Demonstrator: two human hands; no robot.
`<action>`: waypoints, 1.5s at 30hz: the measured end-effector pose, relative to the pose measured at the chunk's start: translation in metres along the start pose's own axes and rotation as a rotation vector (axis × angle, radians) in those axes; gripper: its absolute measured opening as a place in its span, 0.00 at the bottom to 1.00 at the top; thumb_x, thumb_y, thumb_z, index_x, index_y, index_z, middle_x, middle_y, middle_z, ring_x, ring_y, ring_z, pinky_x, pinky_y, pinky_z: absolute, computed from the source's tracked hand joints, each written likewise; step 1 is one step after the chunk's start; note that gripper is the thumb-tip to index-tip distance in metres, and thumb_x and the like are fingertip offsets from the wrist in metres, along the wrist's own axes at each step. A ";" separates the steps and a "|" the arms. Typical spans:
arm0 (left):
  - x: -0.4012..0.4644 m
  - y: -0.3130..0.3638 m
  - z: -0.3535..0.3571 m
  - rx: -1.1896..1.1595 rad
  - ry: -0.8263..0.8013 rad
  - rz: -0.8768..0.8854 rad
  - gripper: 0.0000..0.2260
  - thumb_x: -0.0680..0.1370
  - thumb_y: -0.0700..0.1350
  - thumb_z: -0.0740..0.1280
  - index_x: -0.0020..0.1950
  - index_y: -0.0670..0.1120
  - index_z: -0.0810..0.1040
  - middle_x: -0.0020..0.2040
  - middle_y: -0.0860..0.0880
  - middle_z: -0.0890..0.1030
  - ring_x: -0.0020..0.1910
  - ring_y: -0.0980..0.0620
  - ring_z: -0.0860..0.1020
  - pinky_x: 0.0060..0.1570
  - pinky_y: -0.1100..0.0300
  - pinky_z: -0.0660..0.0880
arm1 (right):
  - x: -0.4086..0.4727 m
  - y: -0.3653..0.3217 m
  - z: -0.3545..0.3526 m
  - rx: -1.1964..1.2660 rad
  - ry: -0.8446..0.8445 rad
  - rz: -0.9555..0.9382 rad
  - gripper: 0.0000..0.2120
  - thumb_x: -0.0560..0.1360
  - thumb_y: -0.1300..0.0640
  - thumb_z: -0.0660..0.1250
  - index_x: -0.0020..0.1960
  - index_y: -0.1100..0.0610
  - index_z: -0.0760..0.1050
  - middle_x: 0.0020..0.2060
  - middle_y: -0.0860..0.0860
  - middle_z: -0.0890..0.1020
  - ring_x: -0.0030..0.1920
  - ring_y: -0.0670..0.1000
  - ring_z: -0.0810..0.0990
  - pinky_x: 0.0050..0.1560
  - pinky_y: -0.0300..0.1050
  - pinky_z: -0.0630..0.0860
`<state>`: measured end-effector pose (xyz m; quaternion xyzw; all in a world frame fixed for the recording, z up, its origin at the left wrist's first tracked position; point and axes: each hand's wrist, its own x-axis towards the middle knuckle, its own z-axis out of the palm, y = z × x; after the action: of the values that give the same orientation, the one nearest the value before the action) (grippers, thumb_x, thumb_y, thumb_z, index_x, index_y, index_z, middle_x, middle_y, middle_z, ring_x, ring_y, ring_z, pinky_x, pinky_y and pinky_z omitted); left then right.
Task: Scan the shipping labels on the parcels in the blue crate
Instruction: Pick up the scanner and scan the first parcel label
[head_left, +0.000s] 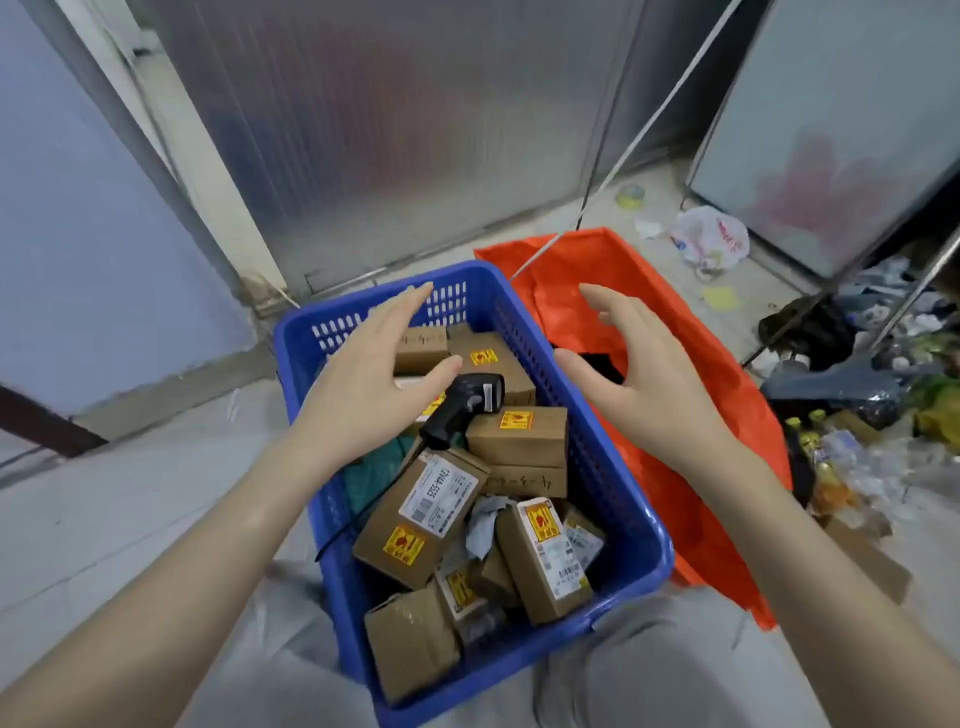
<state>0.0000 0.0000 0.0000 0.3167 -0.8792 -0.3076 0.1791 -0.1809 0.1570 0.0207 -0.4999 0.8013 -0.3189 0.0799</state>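
Observation:
A blue crate sits on the floor between my knees, filled with several small cardboard parcels. One parcel shows a white shipping label and a yellow sticker. A black handheld scanner lies on top of the parcels near the middle. My left hand hovers open above the crate's left side, thumb close to the scanner's head. My right hand hovers open over the crate's right rim, fingers spread, holding nothing.
An orange bag lies open on the floor right of the crate. Rubbish, bottles and dark bags pile up at far right. A white plastic bag and a tape roll lie further back. Metal door panels stand behind.

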 end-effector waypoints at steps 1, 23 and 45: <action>0.003 -0.006 0.006 0.000 -0.004 -0.013 0.32 0.75 0.58 0.64 0.76 0.58 0.54 0.76 0.55 0.62 0.73 0.56 0.61 0.66 0.55 0.62 | 0.003 0.005 0.008 0.007 -0.009 0.013 0.28 0.76 0.46 0.65 0.73 0.50 0.64 0.66 0.47 0.73 0.64 0.49 0.72 0.59 0.43 0.67; 0.040 -0.111 0.112 0.007 -0.180 -0.202 0.32 0.76 0.60 0.63 0.76 0.55 0.55 0.77 0.53 0.61 0.74 0.54 0.61 0.69 0.49 0.64 | 0.023 0.108 0.127 0.019 -0.217 0.275 0.30 0.76 0.44 0.64 0.75 0.48 0.60 0.70 0.46 0.68 0.70 0.46 0.67 0.61 0.39 0.64; 0.071 -0.142 0.175 -0.068 -0.413 -0.395 0.31 0.76 0.49 0.67 0.75 0.54 0.55 0.61 0.46 0.75 0.49 0.49 0.76 0.48 0.57 0.74 | 0.035 0.171 0.186 -0.134 -0.539 0.364 0.45 0.70 0.42 0.70 0.78 0.48 0.49 0.76 0.52 0.57 0.77 0.53 0.51 0.73 0.51 0.57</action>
<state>-0.0776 -0.0592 -0.2148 0.4061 -0.8076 -0.4238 -0.0565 -0.2432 0.0975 -0.2197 -0.4188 0.8467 -0.1023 0.3119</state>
